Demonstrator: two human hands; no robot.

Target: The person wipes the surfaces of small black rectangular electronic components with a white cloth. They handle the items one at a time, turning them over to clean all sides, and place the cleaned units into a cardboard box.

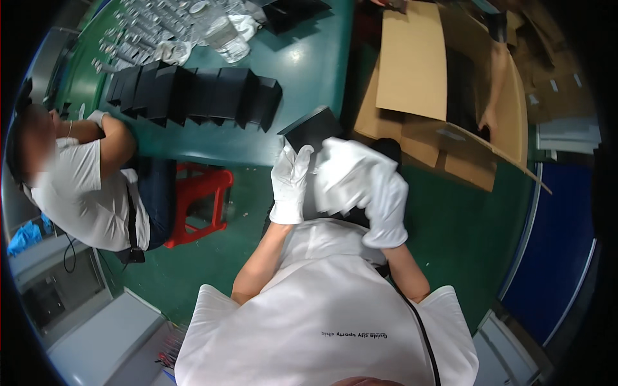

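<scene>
A small black box is tilted up in front of me at the edge of the green table. My left hand, in a white glove, grips the near left side of this box. My right hand, gloved in white too, is closed on a bunched white cloth just to the right of the box. Motion blurs the cloth and the right fingers.
Several black boxes stand in a row on the green table, with clear bottles behind. Right of it is a large open carton, with another person's hand inside. A seated person is left, by a red stool.
</scene>
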